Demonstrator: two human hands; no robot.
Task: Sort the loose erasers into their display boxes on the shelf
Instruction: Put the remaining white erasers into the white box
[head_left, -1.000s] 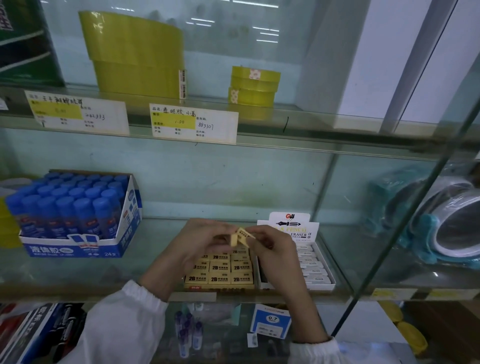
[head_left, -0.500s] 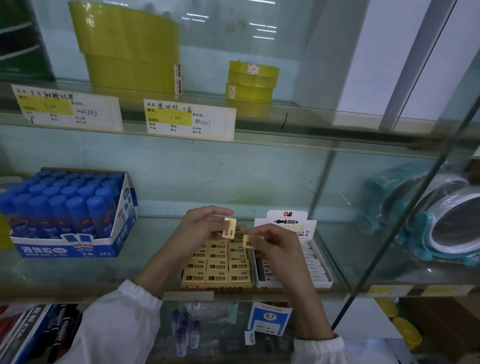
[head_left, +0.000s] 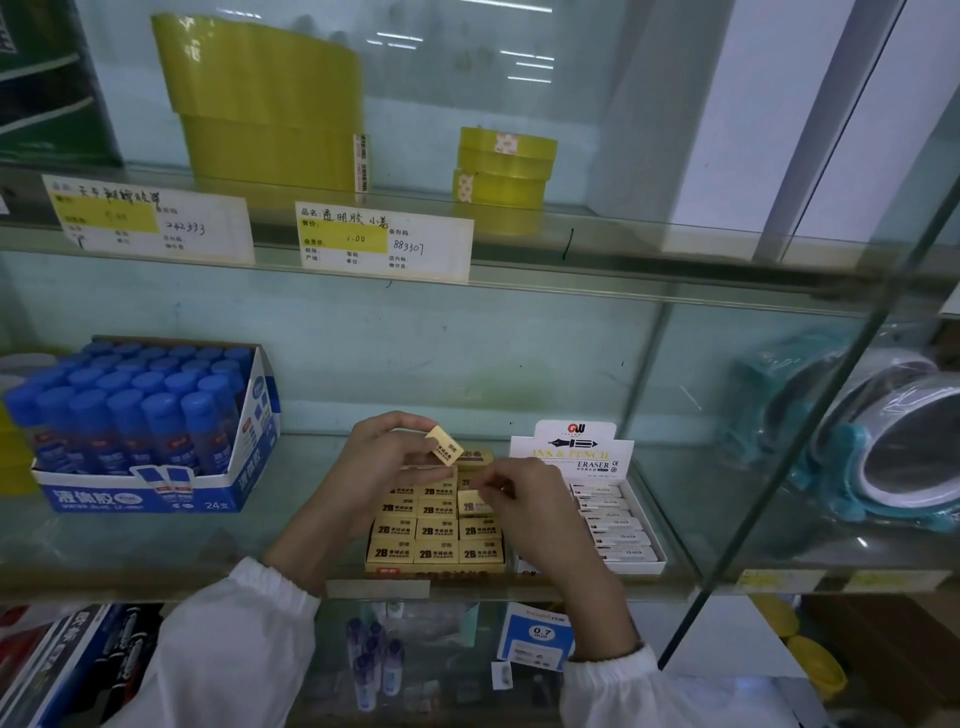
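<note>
On the glass shelf (head_left: 156, 540) a yellow display box (head_left: 436, 571) holds rows of yellow 2B erasers. My left hand (head_left: 379, 467) pinches one yellow eraser (head_left: 444, 444) above the back of that box. My right hand (head_left: 524, 499) reaches down onto the box's right column, fingertips on another yellow eraser (head_left: 471, 503) lying among the rows. To the right stands a white eraser box (head_left: 618, 525) with a raised header card, filled with white-sleeved erasers.
A blue box of glue sticks (head_left: 145, 421) stands at the left of the shelf. Teal tape dispensers (head_left: 852, 436) lie behind a glass divider on the right. Yellow tape rolls (head_left: 501, 166) sit on the shelf above, small goods below.
My hands were together on the erasers, then separated. The left hand lifted with one eraser; the right hand lowered with the other onto the right column of the yellow box.
</note>
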